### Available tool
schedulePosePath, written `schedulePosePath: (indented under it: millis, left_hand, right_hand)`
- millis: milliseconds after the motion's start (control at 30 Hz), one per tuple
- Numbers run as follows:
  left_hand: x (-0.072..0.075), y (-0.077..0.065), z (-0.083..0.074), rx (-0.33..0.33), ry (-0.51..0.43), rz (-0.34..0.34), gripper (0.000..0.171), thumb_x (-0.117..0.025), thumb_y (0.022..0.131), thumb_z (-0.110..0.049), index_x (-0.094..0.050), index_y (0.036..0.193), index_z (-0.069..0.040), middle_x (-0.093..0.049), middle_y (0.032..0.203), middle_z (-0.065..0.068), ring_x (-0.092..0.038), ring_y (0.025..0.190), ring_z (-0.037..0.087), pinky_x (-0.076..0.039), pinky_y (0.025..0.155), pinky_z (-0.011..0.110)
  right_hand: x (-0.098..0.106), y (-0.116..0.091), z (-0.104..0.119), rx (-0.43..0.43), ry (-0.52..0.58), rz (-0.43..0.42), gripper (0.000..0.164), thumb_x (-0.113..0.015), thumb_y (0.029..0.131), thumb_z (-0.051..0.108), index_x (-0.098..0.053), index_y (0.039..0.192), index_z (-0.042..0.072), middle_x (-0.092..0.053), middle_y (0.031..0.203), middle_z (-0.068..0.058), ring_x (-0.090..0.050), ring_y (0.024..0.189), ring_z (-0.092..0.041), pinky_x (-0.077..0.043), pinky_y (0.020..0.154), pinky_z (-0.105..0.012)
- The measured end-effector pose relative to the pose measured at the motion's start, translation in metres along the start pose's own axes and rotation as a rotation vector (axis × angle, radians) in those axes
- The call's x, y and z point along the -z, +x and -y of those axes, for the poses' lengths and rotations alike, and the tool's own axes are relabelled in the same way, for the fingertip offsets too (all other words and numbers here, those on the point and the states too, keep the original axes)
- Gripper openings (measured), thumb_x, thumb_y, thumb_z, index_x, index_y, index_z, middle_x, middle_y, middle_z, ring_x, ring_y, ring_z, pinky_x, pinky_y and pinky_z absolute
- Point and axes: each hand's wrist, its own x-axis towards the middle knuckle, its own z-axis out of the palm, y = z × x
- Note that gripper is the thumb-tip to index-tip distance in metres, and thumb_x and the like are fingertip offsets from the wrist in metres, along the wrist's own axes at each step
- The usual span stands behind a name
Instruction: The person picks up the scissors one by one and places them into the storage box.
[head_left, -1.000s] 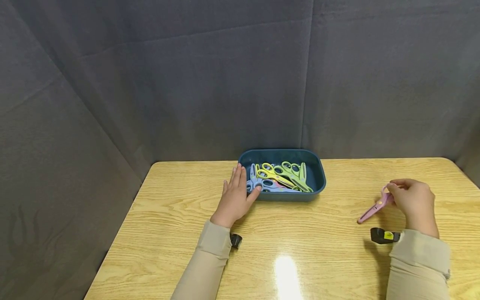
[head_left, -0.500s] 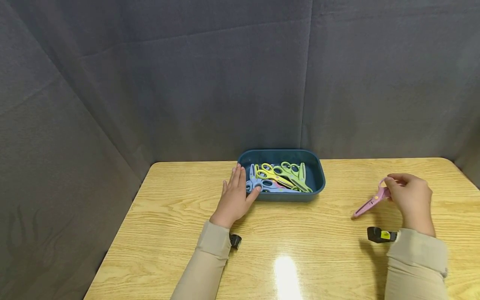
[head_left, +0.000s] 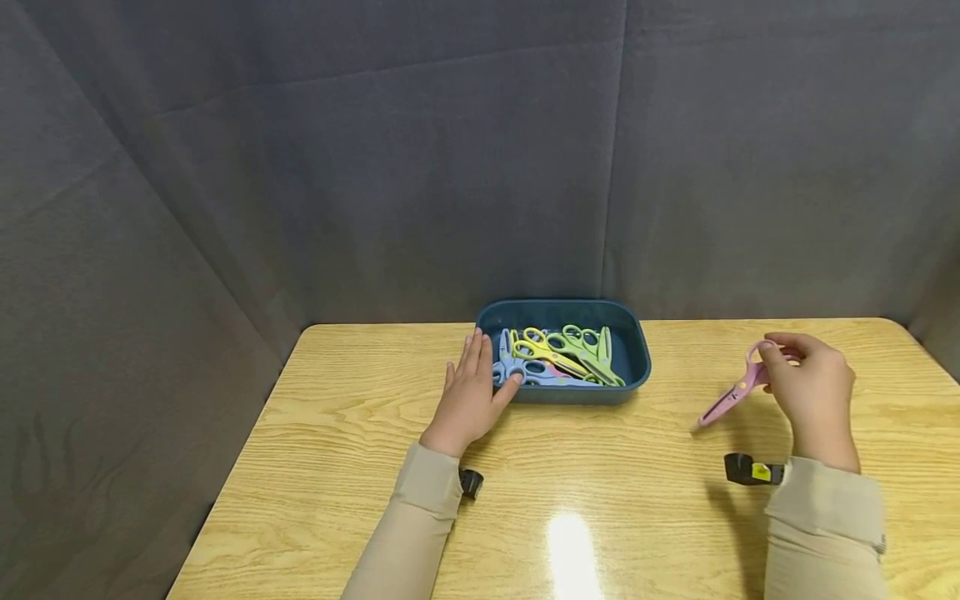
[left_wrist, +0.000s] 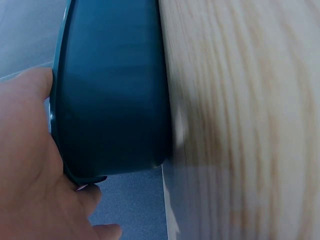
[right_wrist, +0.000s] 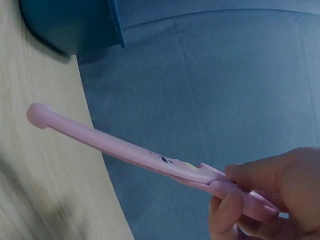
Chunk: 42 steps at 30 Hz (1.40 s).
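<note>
A dark teal plastic bin (head_left: 570,396) stands at the back of the table, holding several children's scissors. Among them are yellow scissors (head_left: 558,354), green scissors (head_left: 588,352) and blue scissors (head_left: 509,360). My left hand (head_left: 467,400) rests on the bin's left front corner, its fingers straight along the left side; in the left wrist view the thumb touches the rim. To the right of the bin, my right hand (head_left: 816,390) pinches pink scissors (head_left: 737,393) by the handles. Their blades are together and point toward the lower left, above the table, in the head view.
The wooden table (head_left: 637,500) runs back to a dark grey cloth (head_left: 450,167), which also hangs along the left. A bright light reflection lies on the table's front middle. Each wrist wears a small black camera (head_left: 738,469).
My right hand has moved left and slightly away from me, carrying the pink scissors toward the bin. The left hand stays at the bin's corner.
</note>
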Motion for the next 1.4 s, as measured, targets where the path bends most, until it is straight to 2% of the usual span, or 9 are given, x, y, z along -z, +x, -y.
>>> schedulePosePath:
  millis: [300, 433, 700, 900, 1067, 1233, 1400]
  left_hand:
    - [0.000, -0.001, 0.000, -0.009, 0.004, -0.006, 0.084, -0.044, 0.106, -0.054, -0.012, 0.161, 0.001, 0.000, 0.170, 0.014, -0.002, 0.156, 0.031, -0.009, 0.121, 0.061]
    - [0.001, -0.001, 0.000, -0.007, 0.006, -0.001, 0.084, -0.043, 0.106, -0.054, -0.011, 0.161, 0.001, 0.001, 0.170, 0.014, -0.002, 0.156, 0.030, -0.009, 0.121, 0.061]
    - [0.002, -0.001, 0.000, 0.000, 0.009, 0.001, 0.084, -0.043, 0.106, -0.054, -0.011, 0.161, 0.001, 0.001, 0.170, 0.014, -0.001, 0.156, 0.030, -0.009, 0.122, 0.060]
    - [0.002, 0.000, -0.003, -0.001, -0.004, 0.002, 0.084, -0.044, 0.106, -0.053, -0.012, 0.161, 0.000, -0.001, 0.170, 0.014, 0.001, 0.156, 0.028, -0.008, 0.122, 0.060]
    - [0.000, 0.001, -0.004, -0.004, -0.002, 0.013, 0.084, -0.043, 0.105, -0.055, -0.010, 0.161, -0.001, 0.000, 0.170, 0.013, 0.001, 0.156, 0.027, -0.008, 0.122, 0.060]
    - [-0.001, 0.001, -0.002, 0.003, 0.006, 0.013, 0.085, -0.043, 0.105, -0.055, -0.009, 0.161, -0.001, 0.001, 0.170, 0.013, 0.001, 0.156, 0.028, -0.008, 0.122, 0.059]
    - [0.001, 0.000, -0.001, 0.000, 0.003, 0.005, 0.085, -0.043, 0.106, -0.055, -0.010, 0.161, 0.000, 0.000, 0.170, 0.014, 0.000, 0.156, 0.029, -0.008, 0.122, 0.060]
  right_hand:
    - [-0.002, -0.003, 0.015, 0.034, 0.022, -0.064, 0.038, -0.055, 0.104, 0.018, -0.064, 0.129, -0.010, -0.064, 0.105, -0.024, -0.052, 0.055, 0.013, -0.048, 0.049, -0.010]
    - [-0.003, -0.006, 0.023, 0.053, 0.040, -0.090, 0.037, -0.056, 0.104, 0.018, -0.065, 0.129, -0.008, -0.065, 0.112, -0.026, -0.049, 0.059, 0.016, -0.046, 0.051, -0.007]
    - [-0.008, -0.006, 0.034, 0.111, 0.031, -0.105, 0.036, -0.058, 0.104, 0.019, -0.067, 0.128, -0.006, -0.066, 0.112, -0.026, -0.046, 0.061, 0.018, -0.044, 0.050, -0.006]
    - [-0.010, -0.010, 0.037, 0.152, -0.003, -0.148, 0.032, -0.060, 0.104, 0.020, -0.070, 0.126, -0.001, -0.067, 0.115, -0.022, -0.042, 0.076, 0.016, -0.037, 0.063, -0.008]
    - [-0.012, -0.015, 0.042, 0.211, 0.013, -0.187, 0.027, -0.060, 0.103, 0.014, -0.072, 0.123, 0.000, -0.068, 0.109, -0.018, -0.042, 0.079, 0.016, -0.037, 0.068, -0.015]
    - [-0.015, -0.018, 0.050, 0.250, 0.041, -0.165, 0.027, -0.059, 0.103, 0.013, -0.072, 0.123, 0.000, -0.065, 0.109, -0.015, -0.043, 0.082, 0.012, -0.037, 0.070, -0.018]
    - [-0.020, -0.018, 0.056, 0.328, 0.043, -0.133, 0.026, -0.057, 0.104, 0.012, -0.071, 0.123, 0.001, -0.064, 0.109, -0.018, -0.043, 0.085, 0.009, -0.038, 0.072, -0.015]
